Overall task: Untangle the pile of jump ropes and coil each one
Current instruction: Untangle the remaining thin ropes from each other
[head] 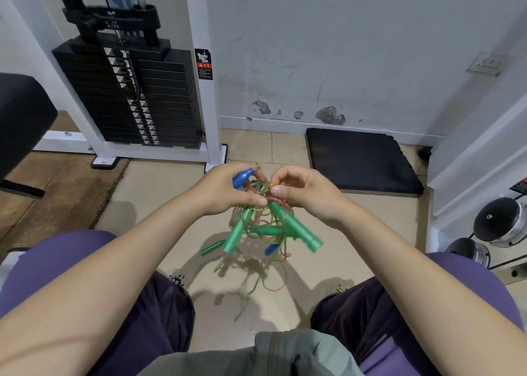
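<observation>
A tangled pile of jump ropes (pixel 261 234) hangs in the air between my knees, its thin cords looping down towards the floor. Several green handles (pixel 296 227) stick out of the tangle, and a small blue handle (pixel 271 249) dangles lower down. My left hand (pixel 225 190) grips the top of the bundle together with a blue handle (pixel 242 177) that points up and to the right. My right hand (pixel 302 190) pinches cords at the top of the knot, right beside my left thumb.
A white weight machine with a black weight stack (pixel 134 96) stands at the back left. A black mat (pixel 362 161) lies by the wall. Dumbbells (pixel 502 226) sit at the right. A black padded seat (pixel 22 121) is at the far left. Tiled floor (pixel 159 193) lies below.
</observation>
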Demonstrator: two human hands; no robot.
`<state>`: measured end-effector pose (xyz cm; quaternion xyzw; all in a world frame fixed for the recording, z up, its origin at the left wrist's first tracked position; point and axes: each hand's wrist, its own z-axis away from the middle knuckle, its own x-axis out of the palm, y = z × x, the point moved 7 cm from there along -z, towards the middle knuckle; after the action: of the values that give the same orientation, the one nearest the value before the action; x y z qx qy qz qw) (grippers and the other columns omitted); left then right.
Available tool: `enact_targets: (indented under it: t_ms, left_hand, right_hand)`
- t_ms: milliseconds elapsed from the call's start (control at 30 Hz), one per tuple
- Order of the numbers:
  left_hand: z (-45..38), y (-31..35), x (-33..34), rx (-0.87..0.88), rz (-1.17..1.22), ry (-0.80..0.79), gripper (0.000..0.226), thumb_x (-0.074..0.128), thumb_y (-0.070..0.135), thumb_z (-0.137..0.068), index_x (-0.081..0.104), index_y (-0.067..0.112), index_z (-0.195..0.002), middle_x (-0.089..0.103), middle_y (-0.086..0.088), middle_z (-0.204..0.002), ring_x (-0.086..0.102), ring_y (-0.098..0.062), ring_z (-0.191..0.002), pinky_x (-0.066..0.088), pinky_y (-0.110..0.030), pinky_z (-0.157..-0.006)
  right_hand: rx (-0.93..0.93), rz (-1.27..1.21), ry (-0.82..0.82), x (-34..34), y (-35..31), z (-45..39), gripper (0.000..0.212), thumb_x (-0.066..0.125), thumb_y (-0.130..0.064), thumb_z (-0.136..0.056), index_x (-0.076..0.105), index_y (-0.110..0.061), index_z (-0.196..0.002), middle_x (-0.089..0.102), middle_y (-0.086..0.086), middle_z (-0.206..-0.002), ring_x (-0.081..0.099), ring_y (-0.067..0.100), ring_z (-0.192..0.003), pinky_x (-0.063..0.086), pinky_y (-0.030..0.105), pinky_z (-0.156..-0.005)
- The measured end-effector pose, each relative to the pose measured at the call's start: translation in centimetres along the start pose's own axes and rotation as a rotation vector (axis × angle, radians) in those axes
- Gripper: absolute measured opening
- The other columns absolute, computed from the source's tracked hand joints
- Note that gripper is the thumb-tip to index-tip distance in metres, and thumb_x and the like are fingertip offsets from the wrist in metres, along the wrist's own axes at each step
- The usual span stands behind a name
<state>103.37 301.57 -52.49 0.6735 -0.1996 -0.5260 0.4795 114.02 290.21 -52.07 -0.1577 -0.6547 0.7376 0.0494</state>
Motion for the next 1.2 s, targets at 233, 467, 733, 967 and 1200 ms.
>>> enact_targets:
  t_ms: [233, 467, 733, 967, 1200]
  left_hand:
    - [-0.2, -1.8, -1.9, -0.108, -0.207, 0.058, 0.035, 0.087, 0.041, -0.07, 0.061, 0.027, -0.088, 0.055, 0.007, -0.076, 0.047, -0.011, -0.067, 0.036, -0.026, -0.061]
    - [0.1, -2.2, -2.5, -0.182, 0.179, 0.159, 0.025, 0.087, 0.024, -0.074, 0.071, 0.024, -0.092, 0.061, 0.025, -0.056, 0.046, 0.004, -0.038, 0.029, -0.008, -0.037]
    - [0.1, -1.6, -2.8, -0.211, 0.208, 0.222, 0.053, 0.078, 0.056, -0.074, 0.067, 0.005, -0.077, 0.054, 0.003, -0.051, 0.035, -0.01, -0.039, 0.026, -0.019, -0.039]
    - [0.5, -1.6, -4.5, -0.177, 0.332, 0.493, 0.027, 0.071, 0.045, -0.087, 0.07, 0.019, -0.081, 0.065, 0.009, -0.068, 0.041, -0.001, -0.037, 0.035, -0.014, -0.038]
    - [0.0, -3.3, -3.3, -0.312, 0.052, 0.331, 0.026, 0.059, 0.041, -0.096, 0.069, 0.02, -0.108, 0.066, 0.005, -0.103, 0.06, -0.014, -0.099, 0.046, -0.029, -0.086]
  right_hand:
    - [0.012, 0.064, 0.275, -3.6, 0.1, 0.2, 0.013, 0.062, -0.003, -0.093, 0.061, -0.012, -0.084, 0.06, 0.003, -0.081, 0.057, 0.01, -0.067, 0.051, 0.025, -0.069]
    - [-0.032, 0.088, 0.303, -4.2, -0.3, 0.1, 0.007, 0.067, -0.004, -0.09, 0.064, -0.009, -0.086, 0.06, 0.005, -0.075, 0.053, 0.02, -0.072, 0.045, 0.036, -0.075]
    - [-0.017, 0.125, 0.194, -2.8, -0.4, -0.1, 0.005, 0.053, -0.013, -0.099, 0.054, -0.013, -0.095, 0.052, 0.01, -0.084, 0.044, 0.018, -0.077, 0.035, 0.033, -0.074]
    - [-0.084, 0.118, 0.14, -2.4, -1.1, 0.3, 0.006, 0.052, -0.009, -0.099, 0.053, -0.012, -0.095, 0.05, 0.009, -0.079, 0.041, 0.021, -0.075, 0.033, 0.033, -0.074]
    - [-0.068, 0.142, 0.041, -1.6, -0.9, 0.4, 0.003, 0.05, -0.004, -0.099, 0.053, -0.005, -0.099, 0.051, 0.003, -0.076, 0.044, 0.013, -0.07, 0.035, 0.034, -0.073]
